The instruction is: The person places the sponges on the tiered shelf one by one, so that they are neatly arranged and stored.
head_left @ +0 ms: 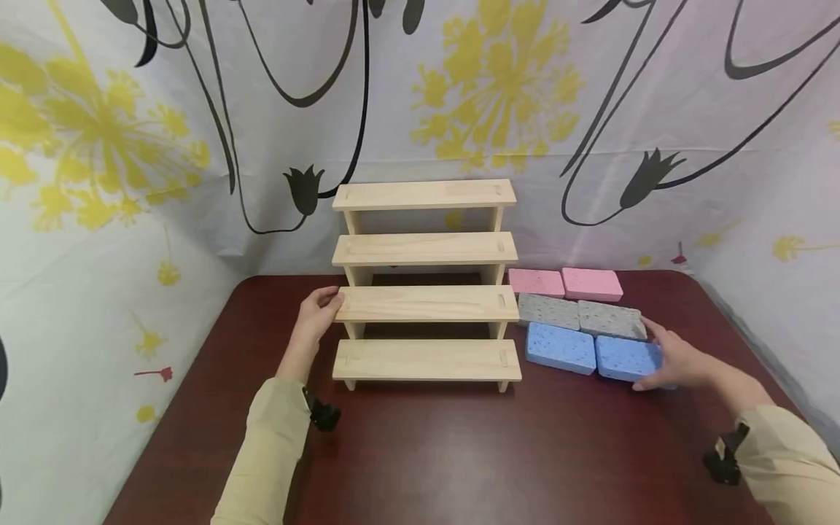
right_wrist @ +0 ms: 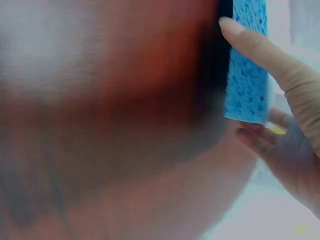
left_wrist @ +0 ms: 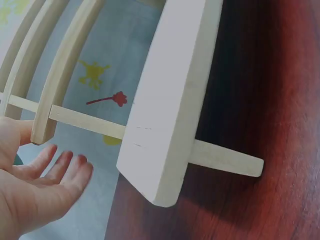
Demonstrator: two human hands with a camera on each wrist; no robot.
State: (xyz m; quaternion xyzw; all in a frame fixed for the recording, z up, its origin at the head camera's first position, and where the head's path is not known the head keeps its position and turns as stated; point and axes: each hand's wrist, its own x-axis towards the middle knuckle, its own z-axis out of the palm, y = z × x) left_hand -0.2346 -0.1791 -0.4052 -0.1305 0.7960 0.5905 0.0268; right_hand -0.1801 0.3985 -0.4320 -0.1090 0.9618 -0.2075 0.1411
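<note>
A pale wooden four-tier stand point(head_left: 426, 359) rises at the middle of the table. My left hand point(head_left: 316, 315) is at the left end of its second shelf from the bottom, thumb at the shelf's corner. In the left wrist view the other fingers point(left_wrist: 70, 172) extend loosely beside the shelf end. On the right, my right hand point(head_left: 685, 359) holds the right-hand blue sponge point(head_left: 626, 357) across its right end. In the right wrist view the thumb point(right_wrist: 260, 45) crosses the front side of that sponge point(right_wrist: 247, 90), the other fingers behind it. It lies beside another blue sponge point(head_left: 560, 348).
Behind the blue sponges lie two grey sponges point(head_left: 547, 311), and behind those two pink sponges point(head_left: 593, 284). All are right of the stand on the dark red-brown table point(head_left: 426, 452). A patterned cloth point(head_left: 420, 131) hangs around the back and sides.
</note>
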